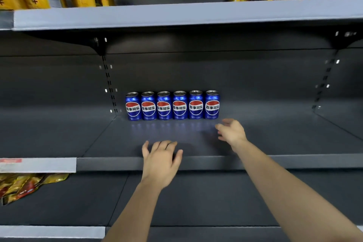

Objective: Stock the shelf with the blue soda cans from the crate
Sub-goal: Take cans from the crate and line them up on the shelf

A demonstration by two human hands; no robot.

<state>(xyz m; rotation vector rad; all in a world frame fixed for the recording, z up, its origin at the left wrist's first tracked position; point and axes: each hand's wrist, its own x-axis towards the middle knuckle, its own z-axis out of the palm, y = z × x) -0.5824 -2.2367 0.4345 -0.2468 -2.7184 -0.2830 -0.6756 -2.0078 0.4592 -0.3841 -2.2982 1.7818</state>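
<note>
Six blue soda cans [172, 105] line the back of the shelf [284, 137]. The left hand [160, 160] and the right hand [231, 131], five o'clock off the end can [212, 105], are released and empty. This seems to be between placements: next, another can from the unseen crate goes at the row's three o'clock.

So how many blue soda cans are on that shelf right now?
6 blue cans, upright in one row at the back of the middle shelf: first, second, third, fourth, fifth, sixth, left to right. None seems hidden.
</note>
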